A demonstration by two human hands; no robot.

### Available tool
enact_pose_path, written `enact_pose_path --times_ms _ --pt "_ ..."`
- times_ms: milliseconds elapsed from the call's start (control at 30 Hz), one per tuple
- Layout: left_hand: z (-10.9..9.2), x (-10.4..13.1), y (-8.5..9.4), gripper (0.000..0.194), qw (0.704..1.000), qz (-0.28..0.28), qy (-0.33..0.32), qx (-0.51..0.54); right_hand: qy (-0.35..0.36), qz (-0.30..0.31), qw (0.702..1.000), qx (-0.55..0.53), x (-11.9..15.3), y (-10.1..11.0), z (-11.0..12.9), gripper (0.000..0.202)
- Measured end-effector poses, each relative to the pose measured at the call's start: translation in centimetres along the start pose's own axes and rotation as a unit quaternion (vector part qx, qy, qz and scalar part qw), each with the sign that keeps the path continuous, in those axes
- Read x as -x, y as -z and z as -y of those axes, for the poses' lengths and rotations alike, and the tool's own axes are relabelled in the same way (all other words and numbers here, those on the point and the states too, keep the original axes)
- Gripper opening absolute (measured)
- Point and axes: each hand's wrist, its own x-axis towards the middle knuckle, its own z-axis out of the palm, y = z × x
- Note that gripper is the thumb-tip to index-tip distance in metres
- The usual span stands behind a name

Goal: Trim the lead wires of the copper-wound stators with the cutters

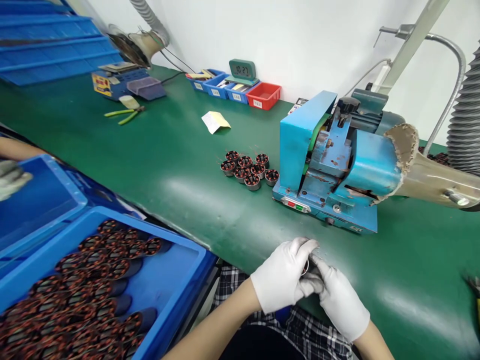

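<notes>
My left hand [287, 275], in a white glove with smudged fingertips, is closed around a motor stator [305, 267]. My right hand [339, 295], gloved the same way, grips that stator from the other side. Only its round metal rim shows between my fingers; the rest is hidden. Both hands are just over the table's front edge. Beyond them on the green table [180, 185] stands a cluster of several similar stators [252, 181] with copper windings and thin loose wires.
Right of the cluster stands a blue belt machine [300, 145] with a duct. At lower left, a blue bin [168, 270] holds many stators. Green-handled pliers [127, 117], small trays [264, 95] and a clock [242, 69] lie farther back. Another person's gloved hand [13, 180] shows at far left.
</notes>
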Motion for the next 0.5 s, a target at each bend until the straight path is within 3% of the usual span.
enact_pose_path --times_ms 133,200,367,500 --pt "-0.3 0.2 0.1 0.031 1.000 -0.005 0.012 0.001 -0.045 -0.087 0.993 0.065 0.7 -0.8 -0.3 0.027" --pt "-0.4 0.3 0.1 0.021 1.000 -0.008 0.008 -0.009 -0.088 -0.093 0.990 0.053 0.7 -0.9 0.0 0.028" --pt "-0.3 0.3 -0.1 0.012 0.998 0.012 -0.008 -0.058 -0.189 -0.016 0.971 -0.144 -0.2 0.8 0.8 0.027" --pt "0.0 0.2 -0.6 0.011 0.993 0.023 -0.028 -0.115 -0.290 0.041 0.897 -0.332 -0.4 1.9 1.0 0.031"
